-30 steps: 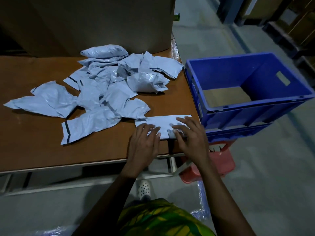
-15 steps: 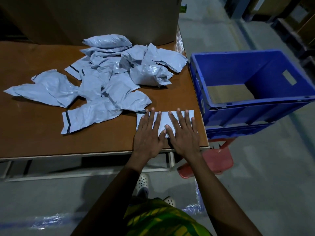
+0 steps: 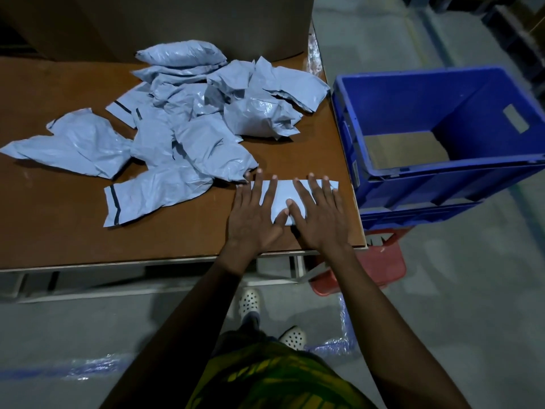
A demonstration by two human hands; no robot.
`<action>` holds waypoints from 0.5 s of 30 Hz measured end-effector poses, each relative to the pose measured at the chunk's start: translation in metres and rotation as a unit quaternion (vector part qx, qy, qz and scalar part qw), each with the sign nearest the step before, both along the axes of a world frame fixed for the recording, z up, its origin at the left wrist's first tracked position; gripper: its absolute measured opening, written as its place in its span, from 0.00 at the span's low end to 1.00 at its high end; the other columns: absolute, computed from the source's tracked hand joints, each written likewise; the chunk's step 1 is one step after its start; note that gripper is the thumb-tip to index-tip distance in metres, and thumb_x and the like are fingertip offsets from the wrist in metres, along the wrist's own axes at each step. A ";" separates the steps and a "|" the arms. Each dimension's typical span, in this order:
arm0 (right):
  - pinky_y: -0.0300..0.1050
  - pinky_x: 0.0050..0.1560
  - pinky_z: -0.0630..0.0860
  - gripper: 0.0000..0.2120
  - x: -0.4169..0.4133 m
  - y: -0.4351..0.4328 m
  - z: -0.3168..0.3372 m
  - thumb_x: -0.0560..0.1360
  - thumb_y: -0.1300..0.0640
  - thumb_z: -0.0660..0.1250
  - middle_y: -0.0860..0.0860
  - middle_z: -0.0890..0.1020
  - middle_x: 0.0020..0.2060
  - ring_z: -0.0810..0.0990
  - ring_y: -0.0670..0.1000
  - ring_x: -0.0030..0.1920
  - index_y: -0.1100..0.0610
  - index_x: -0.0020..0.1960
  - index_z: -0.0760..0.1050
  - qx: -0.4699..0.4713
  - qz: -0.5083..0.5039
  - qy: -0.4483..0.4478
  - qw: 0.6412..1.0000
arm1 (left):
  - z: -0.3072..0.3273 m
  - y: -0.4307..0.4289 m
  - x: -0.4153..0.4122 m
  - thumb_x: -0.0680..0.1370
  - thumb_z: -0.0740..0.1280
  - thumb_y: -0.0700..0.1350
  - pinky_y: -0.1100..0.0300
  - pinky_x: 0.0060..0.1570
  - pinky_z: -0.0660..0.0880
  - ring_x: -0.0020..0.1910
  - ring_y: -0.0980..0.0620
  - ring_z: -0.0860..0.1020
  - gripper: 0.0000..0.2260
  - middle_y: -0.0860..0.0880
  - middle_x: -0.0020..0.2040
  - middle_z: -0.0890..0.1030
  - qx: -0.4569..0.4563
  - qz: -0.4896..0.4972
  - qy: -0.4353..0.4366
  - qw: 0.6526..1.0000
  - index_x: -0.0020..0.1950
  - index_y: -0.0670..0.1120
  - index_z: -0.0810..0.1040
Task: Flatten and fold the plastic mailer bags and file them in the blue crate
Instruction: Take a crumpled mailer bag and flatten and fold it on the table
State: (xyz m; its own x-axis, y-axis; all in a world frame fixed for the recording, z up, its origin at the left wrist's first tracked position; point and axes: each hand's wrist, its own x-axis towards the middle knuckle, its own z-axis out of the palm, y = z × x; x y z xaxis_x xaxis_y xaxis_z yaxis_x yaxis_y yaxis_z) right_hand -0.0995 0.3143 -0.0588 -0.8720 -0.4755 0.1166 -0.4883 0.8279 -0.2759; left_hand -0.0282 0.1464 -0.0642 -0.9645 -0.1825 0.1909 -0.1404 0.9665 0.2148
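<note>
Head view: folded mailer bag is pressed flat on table by left hand and right hand, fingers straight; blue crate is seen just beside.

This looks like a warehouse or packing area. The floor is bare grey concrete, with a blue line marked across it and scraps of bubble wrap lying loose. The table is a plain brown board on a metal frame. A big carton stands at its back edge and a heap of crumpled grey mailers is spread over it. Beside the table a blue stacking crate sits over a red plastic stool. Dim stacks line the aisle at far right, too dark to make out
</note>
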 end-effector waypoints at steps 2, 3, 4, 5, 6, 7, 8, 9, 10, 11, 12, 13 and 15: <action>0.58 0.81 0.52 0.30 0.004 0.003 -0.002 0.85 0.35 0.47 0.51 0.59 0.83 0.51 0.55 0.84 0.45 0.83 0.59 -0.004 0.002 0.005 1.000 | -0.003 0.001 0.004 0.84 0.55 0.62 0.38 0.79 0.54 0.83 0.36 0.50 0.33 0.38 0.84 0.51 0.000 -0.005 0.009 1.000 0.84 0.45 0.56; 0.57 0.82 0.51 0.29 0.010 0.007 -0.005 0.85 0.35 0.49 0.51 0.59 0.83 0.50 0.55 0.84 0.45 0.83 0.59 -0.014 0.003 0.013 1.000 | -0.005 0.004 0.010 0.84 0.55 0.62 0.38 0.79 0.53 0.83 0.36 0.48 0.33 0.38 0.84 0.51 -0.005 -0.010 0.023 1.000 0.84 0.45 0.56; 0.57 0.82 0.51 0.29 0.015 0.009 -0.007 0.85 0.36 0.50 0.51 0.59 0.83 0.50 0.55 0.84 0.45 0.83 0.60 -0.023 0.006 0.021 1.000 | -0.008 0.006 0.015 0.85 0.56 0.61 0.38 0.80 0.51 0.83 0.36 0.46 0.33 0.38 0.84 0.51 -0.012 -0.016 0.029 0.999 0.84 0.45 0.55; 0.57 0.82 0.50 0.29 0.017 0.009 -0.008 0.85 0.36 0.51 0.51 0.59 0.83 0.50 0.55 0.84 0.46 0.83 0.60 -0.027 0.008 0.025 0.999 | -0.009 0.006 0.017 0.85 0.56 0.61 0.38 0.80 0.51 0.83 0.36 0.45 0.33 0.38 0.84 0.50 -0.017 -0.018 0.030 0.999 0.84 0.45 0.55; 0.57 0.82 0.51 0.29 0.014 0.007 -0.008 0.85 0.36 0.50 0.52 0.59 0.83 0.50 0.55 0.84 0.45 0.83 0.60 -0.024 0.006 0.023 0.999 | -0.009 0.006 0.014 0.85 0.55 0.62 0.38 0.80 0.51 0.83 0.36 0.45 0.33 0.38 0.84 0.50 -0.013 -0.016 0.031 0.999 0.84 0.45 0.55; 0.57 0.82 0.51 0.29 0.009 0.004 -0.007 0.85 0.36 0.49 0.52 0.59 0.83 0.51 0.55 0.84 0.45 0.82 0.60 -0.019 0.001 0.017 1.000 | -0.009 0.003 0.009 0.84 0.55 0.62 0.38 0.80 0.53 0.83 0.36 0.46 0.33 0.39 0.84 0.51 -0.003 -0.011 0.030 0.999 0.84 0.45 0.56; 0.58 0.82 0.52 0.29 0.004 0.002 -0.004 0.85 0.35 0.49 0.52 0.59 0.83 0.51 0.56 0.84 0.45 0.83 0.60 -0.012 -0.001 0.011 1.000 | -0.007 0.001 0.004 0.84 0.55 0.63 0.37 0.79 0.54 0.83 0.36 0.47 0.33 0.39 0.84 0.51 0.004 -0.006 0.027 1.000 0.84 0.46 0.57; 0.58 0.82 0.52 0.29 0.002 0.001 -0.002 0.85 0.35 0.48 0.52 0.59 0.83 0.51 0.55 0.84 0.45 0.83 0.59 -0.006 0.000 0.010 1.000 | -0.006 -0.001 0.002 0.84 0.54 0.63 0.37 0.79 0.54 0.83 0.36 0.47 0.33 0.39 0.84 0.52 0.007 -0.004 0.026 1.000 0.84 0.46 0.57; 0.58 0.82 0.51 0.29 0.004 0.003 -0.003 0.85 0.35 0.48 0.51 0.58 0.83 0.50 0.55 0.84 0.45 0.83 0.59 -0.006 0.004 0.011 1.000 | -0.006 -0.001 0.005 0.84 0.54 0.63 0.37 0.79 0.54 0.83 0.36 0.47 0.33 0.39 0.84 0.52 0.004 -0.005 0.026 1.000 0.84 0.46 0.57; 0.57 0.82 0.50 0.29 0.009 0.005 -0.004 0.85 0.36 0.49 0.51 0.57 0.83 0.49 0.54 0.84 0.45 0.83 0.58 -0.010 0.009 0.018 1.000 | -0.007 0.000 0.010 0.85 0.55 0.63 0.38 0.80 0.52 0.83 0.37 0.47 0.33 0.40 0.84 0.51 -0.003 -0.010 0.029 1.000 0.84 0.46 0.56; 0.57 0.82 0.49 0.29 0.015 0.007 -0.006 0.85 0.36 0.50 0.51 0.57 0.83 0.48 0.54 0.84 0.45 0.83 0.58 -0.013 0.015 0.031 0.999 | -0.008 0.001 0.017 0.85 0.55 0.64 0.39 0.80 0.51 0.83 0.38 0.46 0.33 0.41 0.84 0.51 -0.009 -0.015 0.034 0.999 0.84 0.47 0.55; 0.56 0.82 0.49 0.29 0.019 0.009 -0.007 0.85 0.37 0.51 0.51 0.57 0.83 0.48 0.54 0.84 0.45 0.83 0.59 -0.016 0.015 0.040 0.999 | -0.008 0.002 0.023 0.85 0.55 0.64 0.40 0.81 0.49 0.84 0.39 0.46 0.33 0.42 0.85 0.50 -0.008 -0.016 0.037 0.999 0.84 0.48 0.55; 0.55 0.82 0.46 0.28 0.019 0.009 -0.006 0.85 0.36 0.49 0.51 0.57 0.83 0.48 0.54 0.84 0.44 0.83 0.59 -0.010 0.002 0.034 0.999 | -0.009 -0.003 0.027 0.85 0.53 0.64 0.41 0.81 0.49 0.84 0.42 0.47 0.32 0.44 0.85 0.51 0.014 -0.017 0.041 0.999 0.84 0.49 0.56</action>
